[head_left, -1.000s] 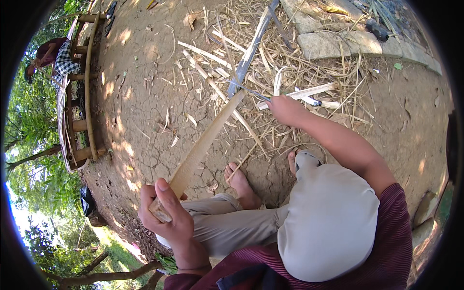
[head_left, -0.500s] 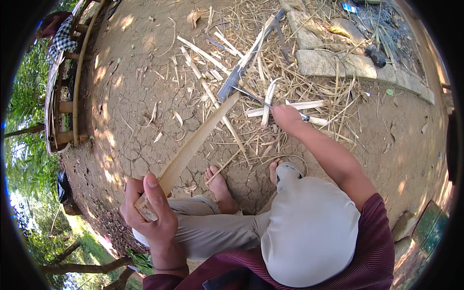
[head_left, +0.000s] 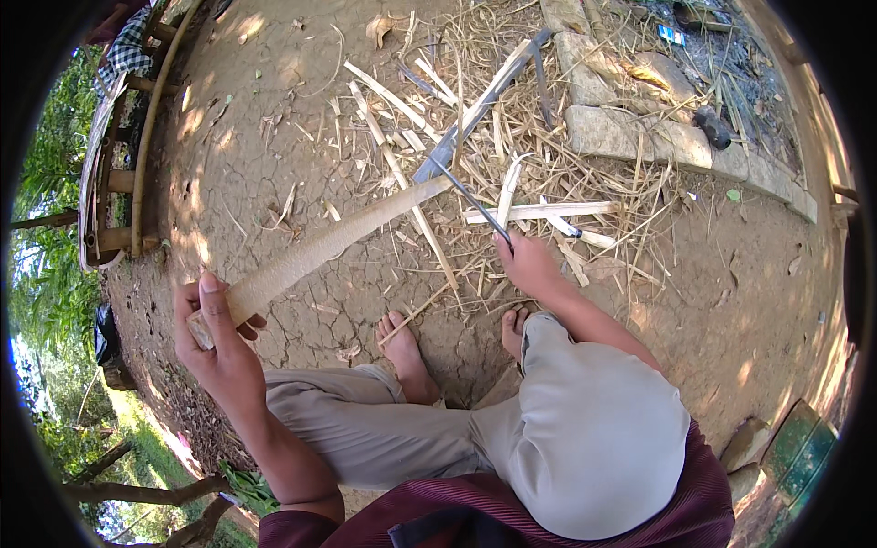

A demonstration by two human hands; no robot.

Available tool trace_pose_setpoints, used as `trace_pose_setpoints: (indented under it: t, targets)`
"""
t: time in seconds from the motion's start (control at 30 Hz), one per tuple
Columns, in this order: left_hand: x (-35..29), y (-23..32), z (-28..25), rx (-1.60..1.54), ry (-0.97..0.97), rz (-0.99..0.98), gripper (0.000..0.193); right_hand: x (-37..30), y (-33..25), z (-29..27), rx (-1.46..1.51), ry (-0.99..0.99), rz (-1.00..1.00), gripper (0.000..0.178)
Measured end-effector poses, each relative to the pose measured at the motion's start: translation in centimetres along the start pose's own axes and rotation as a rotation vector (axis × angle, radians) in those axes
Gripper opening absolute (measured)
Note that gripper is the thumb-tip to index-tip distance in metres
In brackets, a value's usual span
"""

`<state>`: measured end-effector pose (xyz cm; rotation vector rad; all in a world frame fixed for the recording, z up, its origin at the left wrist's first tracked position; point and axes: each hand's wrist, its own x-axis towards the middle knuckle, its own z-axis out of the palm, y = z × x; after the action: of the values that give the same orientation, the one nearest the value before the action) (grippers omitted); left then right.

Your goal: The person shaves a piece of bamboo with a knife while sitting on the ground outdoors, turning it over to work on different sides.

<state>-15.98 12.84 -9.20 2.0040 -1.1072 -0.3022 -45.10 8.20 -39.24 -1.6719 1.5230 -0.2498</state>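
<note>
A long, flat, pale strip of wood or bamboo (head_left: 329,242) slants up and right from my left hand (head_left: 219,333), which grips its near end between thumb and fingers. Closed around a thin, dark-bladed knife (head_left: 473,203), my right hand (head_left: 532,262) is at the right of the strip's far end. The blade crosses that far end; whether it is cutting in, I cannot tell. Just beyond lies a grey, weathered length of wood (head_left: 493,91), near the strip's tip. Several split sticks (head_left: 393,160) and crossed pale pieces (head_left: 548,210) lie on the ground around it.
Shavings and thin fibres (head_left: 585,187) cover the dirt ahead. A stone border (head_left: 639,132) surrounds an ashy patch at far right. At left runs a bamboo railing or bench (head_left: 142,173), with a person in checked cloth (head_left: 128,50) beyond. My bare feet (head_left: 406,352) are close below the strip.
My left hand has moved left and farther forward, and the strip now lies at a flatter slant. My right hand has shifted slightly nearer me; the knife blade is steeper across the strip's tip.
</note>
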Motion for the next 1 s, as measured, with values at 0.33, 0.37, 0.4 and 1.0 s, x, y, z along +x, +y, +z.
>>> trace_pose_setpoints:
  t: [0.33,0.37,0.4,1.0]
  targets:
    - [-1.1,-1.1,3.4,-0.875,0.126,0.135,0.025,-0.3,-1.8,3.0,0.110,0.004,-0.176,0.036]
    - [-1.1,-1.0,3.0,-0.889,0.149,0.104,0.025,-0.2,-2.0,3.0,0.126,0.002,-0.209,0.035]
    - [-1.1,-1.0,2.4,-0.902,0.171,0.074,0.026,-0.3,-1.9,3.1,0.107,0.004,-0.220,0.034]
    - [-0.1,-0.2,-1.1,-0.794,0.417,0.204,0.033,3.3,-1.0,2.1,-0.245,-0.176,-0.176,0.034]
